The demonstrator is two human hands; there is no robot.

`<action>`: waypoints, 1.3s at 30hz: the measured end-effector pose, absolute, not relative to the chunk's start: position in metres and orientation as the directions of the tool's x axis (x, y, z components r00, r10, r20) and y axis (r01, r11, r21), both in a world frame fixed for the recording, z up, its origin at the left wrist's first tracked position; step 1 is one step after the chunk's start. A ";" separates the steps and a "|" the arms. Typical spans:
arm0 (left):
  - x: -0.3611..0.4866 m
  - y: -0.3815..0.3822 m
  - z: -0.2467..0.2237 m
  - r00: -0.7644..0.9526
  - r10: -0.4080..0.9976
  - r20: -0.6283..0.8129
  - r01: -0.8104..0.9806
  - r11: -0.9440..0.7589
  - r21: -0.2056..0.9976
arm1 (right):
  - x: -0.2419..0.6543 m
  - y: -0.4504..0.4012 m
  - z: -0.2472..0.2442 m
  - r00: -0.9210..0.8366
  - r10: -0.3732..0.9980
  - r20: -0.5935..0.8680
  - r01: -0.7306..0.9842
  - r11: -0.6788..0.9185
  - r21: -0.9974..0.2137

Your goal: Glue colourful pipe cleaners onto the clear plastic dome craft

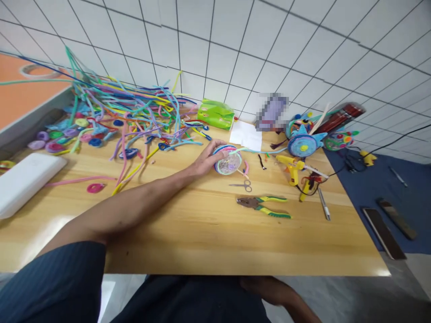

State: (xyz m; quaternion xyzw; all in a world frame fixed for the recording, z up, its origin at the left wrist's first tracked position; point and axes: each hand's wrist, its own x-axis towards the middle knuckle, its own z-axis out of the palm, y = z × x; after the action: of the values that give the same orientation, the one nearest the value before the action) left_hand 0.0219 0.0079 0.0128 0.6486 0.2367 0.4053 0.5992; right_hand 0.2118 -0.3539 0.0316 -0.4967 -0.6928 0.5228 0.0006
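Note:
My left hand (205,161) is closed around the side of a clear round container (230,165) wrapped in blue, pink and pale green pipe cleaners. The container is tilted, its see-through face toward me, and a light blue strand trails from it to the right. Small curved scissors (247,185) lie just in front of it, with pliers (251,202) with green and yellow handles nearer to me. Below the table edge, by my lap, rests my right hand (257,287); its fingers are hidden.
A heap of pipe cleaners (134,103) covers the back left, beside a white box (30,181). Behind the container are a green tissue pack (215,114) and white paper (246,136). Rightward stand a yellow glue gun (293,170), its cord, and a blue decorated round piece (303,146).

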 end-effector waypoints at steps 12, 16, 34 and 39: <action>0.023 0.015 0.006 0.602 0.740 0.299 -0.233 -0.196 0.953 | 0.247 -0.171 0.124 -0.282 0.738 0.613 0.830 0.508 -0.230; 0.023 0.014 0.006 0.617 0.729 0.296 -0.233 -0.190 0.954 | 0.234 -0.107 0.090 -0.322 0.687 0.651 0.835 0.530 -0.146; 0.019 0.001 0.014 0.668 0.700 0.254 -0.179 -0.180 0.967 | 0.227 -0.088 0.078 -0.178 0.743 0.645 0.832 0.464 -0.305; 0.019 0.001 0.014 0.690 0.691 0.216 -0.157 -0.148 0.976 | 0.226 -0.087 0.076 -0.108 0.814 0.571 0.833 0.388 -0.395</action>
State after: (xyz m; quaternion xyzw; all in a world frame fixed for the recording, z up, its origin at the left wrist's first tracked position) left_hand 0.0185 0.0014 0.0143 0.6767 0.1973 0.3409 0.6220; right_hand 0.2260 -0.0874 0.0763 -0.5532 -0.7442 -0.0129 0.3742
